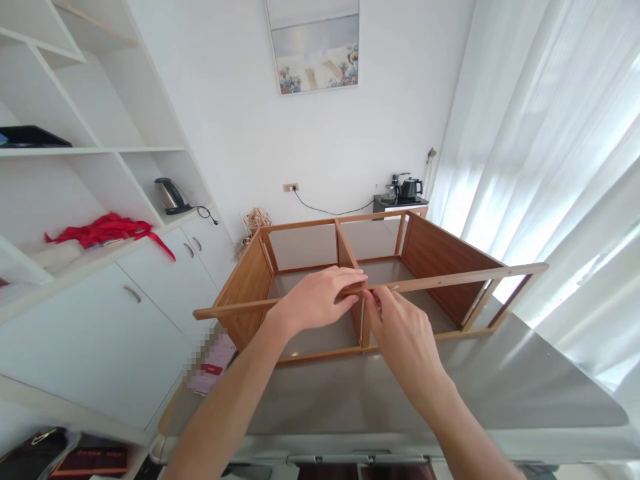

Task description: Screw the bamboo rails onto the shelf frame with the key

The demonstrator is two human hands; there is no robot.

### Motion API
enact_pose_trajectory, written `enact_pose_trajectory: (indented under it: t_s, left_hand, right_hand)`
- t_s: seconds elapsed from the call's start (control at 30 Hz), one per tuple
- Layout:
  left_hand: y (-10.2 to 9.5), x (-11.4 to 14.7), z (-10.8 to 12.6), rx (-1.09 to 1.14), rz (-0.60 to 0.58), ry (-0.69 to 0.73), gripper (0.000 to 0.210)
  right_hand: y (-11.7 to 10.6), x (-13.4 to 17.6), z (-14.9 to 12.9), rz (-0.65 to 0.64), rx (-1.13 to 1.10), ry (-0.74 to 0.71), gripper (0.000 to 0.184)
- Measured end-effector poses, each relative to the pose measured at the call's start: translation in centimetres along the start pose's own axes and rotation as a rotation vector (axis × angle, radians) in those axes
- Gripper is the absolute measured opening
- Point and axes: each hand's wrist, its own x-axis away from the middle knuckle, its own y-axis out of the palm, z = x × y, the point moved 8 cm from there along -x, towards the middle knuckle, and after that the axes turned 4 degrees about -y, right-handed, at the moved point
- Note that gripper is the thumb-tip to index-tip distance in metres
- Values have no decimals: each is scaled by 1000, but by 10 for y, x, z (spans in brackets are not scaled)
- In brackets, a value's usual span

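Note:
A wooden frame (pixel 465 333) with brown side panels and a middle divider stands on the grey table. Across its near top runs a long wooden rail (pixel 465 279), whose ends reach past the frame on both sides. My left hand (pixel 320 297) is closed around the rail at its middle, fingers over the top and thumb below. Just right of it, where rail and divider meet, my right hand (pixel 403 327) is closed in a pinch against the rail. A thin pale tip shows above its knuckles; what the fingers hold is mostly hidden.
Under the frame spreads the grey table (pixel 525 380), with a pink-and-white packet (pixel 213 367) at its left. White cabinets on the left hold a kettle (pixel 171 197) and red cloth (pixel 107 230). A tea-maker set (pixel 405 190) stands by the back wall, near white curtains (pixel 540 133).

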Motion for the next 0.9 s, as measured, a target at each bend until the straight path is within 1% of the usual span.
enact_pose_trajectory:
  t_s: [0.07,0.13,0.2,0.27,0.37,0.47,0.63,0.77,0.9]
  left_hand:
    - [-1,-2,-2,57,-3,16,38]
    - [0,-4,-2,83,4,30,35]
    - [1,-4,-2,78,17,26,34]
    - [2,-2,-2,57,33,10,35]
    - [3,0,-3,13,52,-10,37]
    - [4,1,-4,6,52,-23,35]
    - [3,0,-5,29,48,-34,35]
    - [3,1,-5,23,45,-47,36]
    - [3,1,-4,8,48,-47,36]
  right_hand:
    - [1,1,-6,-5,82,-13,20]
    - [0,2,-11,23,142,-15,18]
    - [0,2,-15,39,194,-24,16]
    - [-1,0,-21,26,260,-62,16]
    - [-4,-3,-32,-20,380,-157,18]
    - [-7,-6,-45,-68,509,-264,21]
    - [1,-2,-63,-139,712,-428,23]
    - [7,1,-69,-168,775,-501,22]
    - [3,0,-70,-182,689,-478,24]
